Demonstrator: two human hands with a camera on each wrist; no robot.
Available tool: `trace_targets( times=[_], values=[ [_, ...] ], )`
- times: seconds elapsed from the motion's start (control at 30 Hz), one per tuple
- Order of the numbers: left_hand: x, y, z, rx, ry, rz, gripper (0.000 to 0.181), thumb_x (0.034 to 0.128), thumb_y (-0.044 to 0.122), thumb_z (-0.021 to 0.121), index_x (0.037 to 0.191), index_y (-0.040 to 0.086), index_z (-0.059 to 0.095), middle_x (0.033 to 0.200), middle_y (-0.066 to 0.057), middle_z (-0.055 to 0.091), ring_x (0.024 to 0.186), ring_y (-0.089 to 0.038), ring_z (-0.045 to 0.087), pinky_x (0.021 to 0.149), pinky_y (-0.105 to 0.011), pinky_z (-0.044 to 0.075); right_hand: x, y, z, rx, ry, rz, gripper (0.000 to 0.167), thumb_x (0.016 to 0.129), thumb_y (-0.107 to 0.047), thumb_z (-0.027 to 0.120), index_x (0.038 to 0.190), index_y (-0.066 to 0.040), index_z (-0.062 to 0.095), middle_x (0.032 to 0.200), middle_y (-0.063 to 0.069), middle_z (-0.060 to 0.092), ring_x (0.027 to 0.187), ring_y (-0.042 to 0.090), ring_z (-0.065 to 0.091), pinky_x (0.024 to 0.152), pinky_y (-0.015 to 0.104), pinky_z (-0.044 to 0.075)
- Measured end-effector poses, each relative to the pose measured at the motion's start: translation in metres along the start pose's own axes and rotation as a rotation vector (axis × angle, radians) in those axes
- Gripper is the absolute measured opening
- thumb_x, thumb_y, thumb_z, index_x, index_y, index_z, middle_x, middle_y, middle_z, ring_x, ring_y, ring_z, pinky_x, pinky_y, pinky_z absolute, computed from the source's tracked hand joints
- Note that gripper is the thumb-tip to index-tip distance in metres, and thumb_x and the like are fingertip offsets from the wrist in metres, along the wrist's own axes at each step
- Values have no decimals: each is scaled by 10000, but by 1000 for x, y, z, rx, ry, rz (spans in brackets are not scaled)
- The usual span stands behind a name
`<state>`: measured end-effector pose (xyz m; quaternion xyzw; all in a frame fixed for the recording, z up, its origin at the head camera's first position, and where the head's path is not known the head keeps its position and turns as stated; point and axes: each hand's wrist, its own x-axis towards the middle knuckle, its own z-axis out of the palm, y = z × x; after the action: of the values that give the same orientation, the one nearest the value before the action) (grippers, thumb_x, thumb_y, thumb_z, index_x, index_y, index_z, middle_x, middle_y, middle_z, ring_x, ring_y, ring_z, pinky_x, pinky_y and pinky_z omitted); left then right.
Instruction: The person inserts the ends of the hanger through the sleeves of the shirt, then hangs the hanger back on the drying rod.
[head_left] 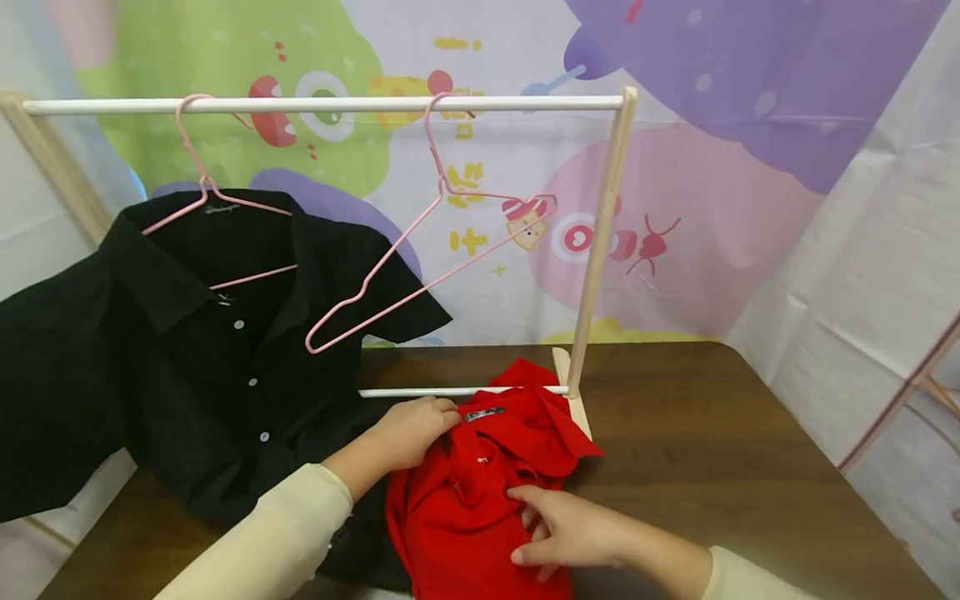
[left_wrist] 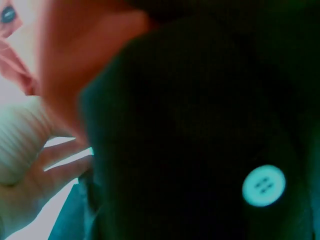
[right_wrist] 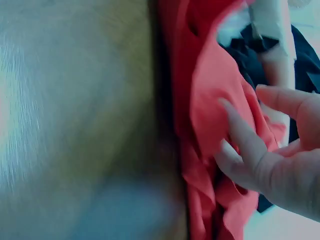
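A crumpled red shirt (head_left: 480, 533) lies on the table in the head view, its dark neck label (head_left: 483, 414) facing up. My left hand (head_left: 416, 429) grips the shirt's left edge beside the collar; the thumb is hidden. In the left wrist view, red cloth (left_wrist: 95, 65) and a black shirt with a white button (left_wrist: 263, 185) cover part of that hand (left_wrist: 30, 170). Over the red shirt's front is my right hand (head_left: 573, 529), fingers loosely bent and thumb apart. The right wrist view shows its spread fingers (right_wrist: 250, 145) beside the red cloth.
A rack with a white rail (head_left: 337, 105) stands on the brown table (head_left: 675, 433). On it, a black shirt (head_left: 180, 358) hangs on a pink hanger (head_left: 193, 158). A bare pink hanger (head_left: 375, 275) hangs above the red shirt. The rack's wooden post (head_left: 600, 242) rises behind it.
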<state>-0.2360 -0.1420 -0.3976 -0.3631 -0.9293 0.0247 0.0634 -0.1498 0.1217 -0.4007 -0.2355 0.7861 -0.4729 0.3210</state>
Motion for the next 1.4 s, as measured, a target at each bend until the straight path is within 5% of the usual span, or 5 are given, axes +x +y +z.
trace_targets(
  times=[0.17,0.4,0.6,0.97,1.4],
  values=[
    [-9,-2,-13,-118,48,-55,388,733,-35,768,1094,65,669,1035,-80,651,952,-242,633,840,-385,542,-12,-7,-26,62,11,-25,618,826,13,721,1366,64,424,1041,167,501,721,303,649,567,414,572],
    [-11,0,-22,-300,170,-285,188,814,132,772,965,40,707,906,-84,699,825,-226,647,779,-390,545,-7,-4,-65,-509,300,-189,383,808,-70,753,1137,39,591,991,116,608,663,144,616,610,304,525],
    [-7,7,-20,-371,56,-435,216,821,236,771,806,58,649,629,-6,596,594,-153,528,578,-293,478,21,13,-87,-790,597,-131,314,803,-139,764,1054,7,645,875,75,596,721,196,557,640,351,480],
    [0,9,-7,-421,-129,-605,163,800,65,691,923,29,591,753,-101,605,348,-147,536,391,-265,467,57,17,-90,-799,523,-2,391,667,-92,824,1018,-8,674,846,79,666,773,272,625,707,417,519],
    [-4,-8,-40,-285,95,-608,188,733,33,697,920,24,706,812,-111,687,617,-246,573,546,-389,538,40,-12,-114,-919,605,97,148,702,16,631,799,-84,682,701,22,627,631,232,594,494,357,464]
  ],
)
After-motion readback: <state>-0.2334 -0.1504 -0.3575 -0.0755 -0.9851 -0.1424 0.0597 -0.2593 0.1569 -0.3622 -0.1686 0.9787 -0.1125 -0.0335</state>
